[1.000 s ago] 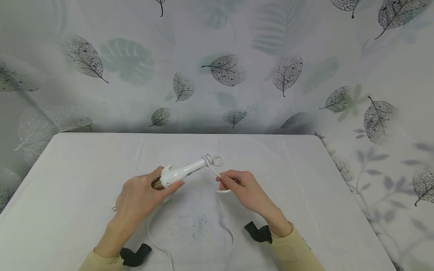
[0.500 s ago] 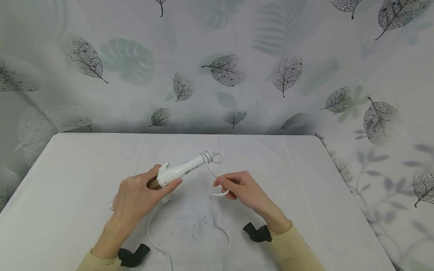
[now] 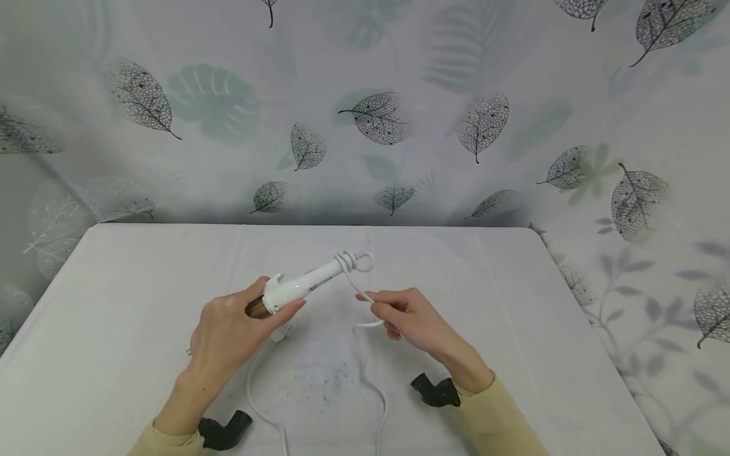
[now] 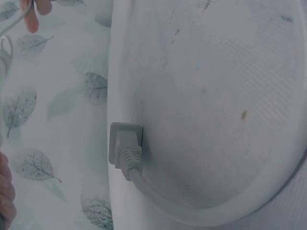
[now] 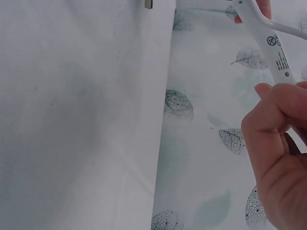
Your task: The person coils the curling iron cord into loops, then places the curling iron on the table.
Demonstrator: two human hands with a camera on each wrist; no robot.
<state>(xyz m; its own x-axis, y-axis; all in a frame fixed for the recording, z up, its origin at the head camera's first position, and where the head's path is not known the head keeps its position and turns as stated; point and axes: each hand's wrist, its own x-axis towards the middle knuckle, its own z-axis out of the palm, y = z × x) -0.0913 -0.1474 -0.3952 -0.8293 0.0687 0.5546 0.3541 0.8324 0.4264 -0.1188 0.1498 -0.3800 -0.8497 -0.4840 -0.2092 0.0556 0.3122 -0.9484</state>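
Note:
In the head view, my left hand (image 3: 228, 326) grips the gold barrel end of a white curling iron (image 3: 302, 284), raised above the table and tilted up to the right. Most of the barrel is hidden behind that hand. White cord (image 3: 345, 261) is wound round the far end of the handle. Its loose part leads to my right hand (image 3: 413, 320), which pinches it between thumb and forefinger. Printed marks show on the handle (image 5: 273, 48) in the right wrist view, beside the curled right fingers. The plug (image 4: 127, 143) stands out in the left wrist view.
The cord trails over the white table (image 3: 485, 285) toward its front edge in two strands. Dark curved pieces (image 3: 225, 430) sit at both wrists by the sleeves. Behind the table hangs a leaf-patterned curtain (image 3: 342, 177).
The curling iron and left hand have shifted slightly left, and the handle end has risen a little. My right fingers have changed their pinch on the cord. The plug shows more.

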